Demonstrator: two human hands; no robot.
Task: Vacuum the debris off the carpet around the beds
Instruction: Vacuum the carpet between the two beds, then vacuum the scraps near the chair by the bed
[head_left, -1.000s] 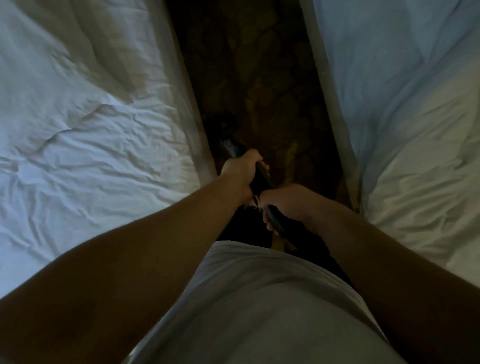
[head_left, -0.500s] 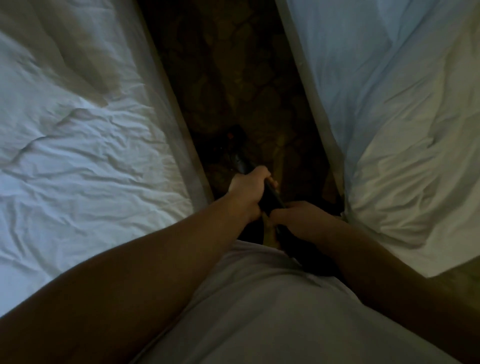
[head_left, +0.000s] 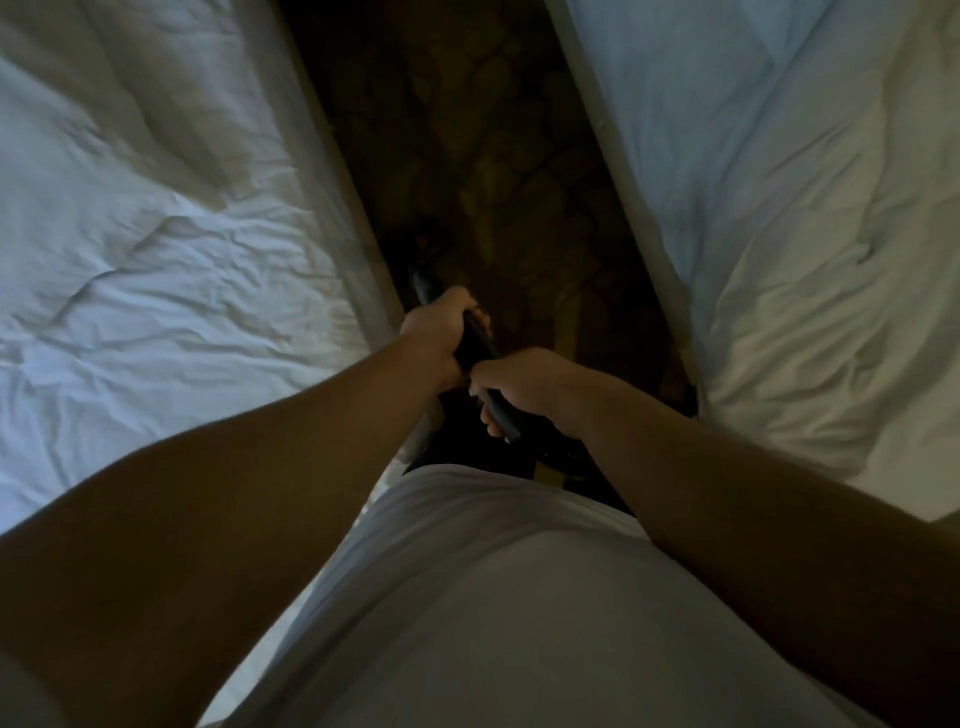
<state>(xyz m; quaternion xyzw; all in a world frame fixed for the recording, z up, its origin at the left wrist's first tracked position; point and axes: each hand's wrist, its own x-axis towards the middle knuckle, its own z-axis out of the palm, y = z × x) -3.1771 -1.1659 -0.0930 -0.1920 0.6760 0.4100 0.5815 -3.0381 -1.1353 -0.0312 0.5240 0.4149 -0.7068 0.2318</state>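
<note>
Now my left grip (head_left: 439, 332) and right grip (head_left: 522, 387) both clench the dark vacuum wand (head_left: 477, 345), left further along it, over the patterned carpet (head_left: 467, 135) between the rumpled left bed (head_left: 156, 270) and right bed (head_left: 805, 218).

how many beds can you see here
2. The left bed runs along the left side of the carpet strip; the right bed runs along its right side. Others may lie outside the frame.

I'm looking down in dim light: a dark patterned carpet (head_left: 467, 156) runs between the left bed (head_left: 130, 260) and the right bed (head_left: 805, 208), both rumpled white.
</note>
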